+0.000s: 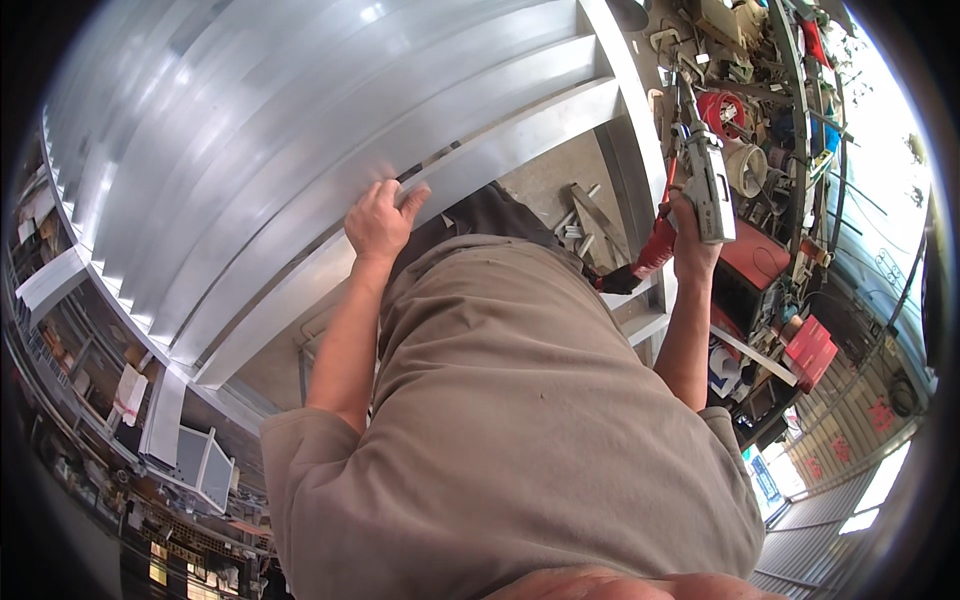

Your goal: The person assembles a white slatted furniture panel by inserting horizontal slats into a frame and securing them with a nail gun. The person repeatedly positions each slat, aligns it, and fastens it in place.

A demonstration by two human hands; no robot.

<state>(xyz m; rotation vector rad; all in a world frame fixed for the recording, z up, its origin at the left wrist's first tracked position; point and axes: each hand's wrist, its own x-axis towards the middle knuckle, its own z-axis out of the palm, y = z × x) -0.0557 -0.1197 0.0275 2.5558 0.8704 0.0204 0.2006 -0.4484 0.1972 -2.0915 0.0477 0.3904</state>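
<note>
Closest to you, your own torso in a tan shirt (520, 420) fills the lower middle of the view, with both bare forearms rising from it. Your left hand (380, 220) lies palm down on the near edge of a large ribbed panel of silvery sheet metal (300, 130); its grip is loose, the fingers spread and curled over the edge beside a narrow slot rather than closed around anything. Off to the right, your right hand (692, 240) is clenched around the handle of a grey metal power tool (706, 180) that has a red part (655, 245) trailing downward from it. This tool is held upright just beside the right-hand rail of a silvery metal frame (640, 120) that borders the panel. Between your arms, loose metal offcuts (585, 215) lie on a grey floor. Farther right, a cluttered shelf (770, 130) carries red containers, boxes and cables, too jumbled to tell apart.
</note>
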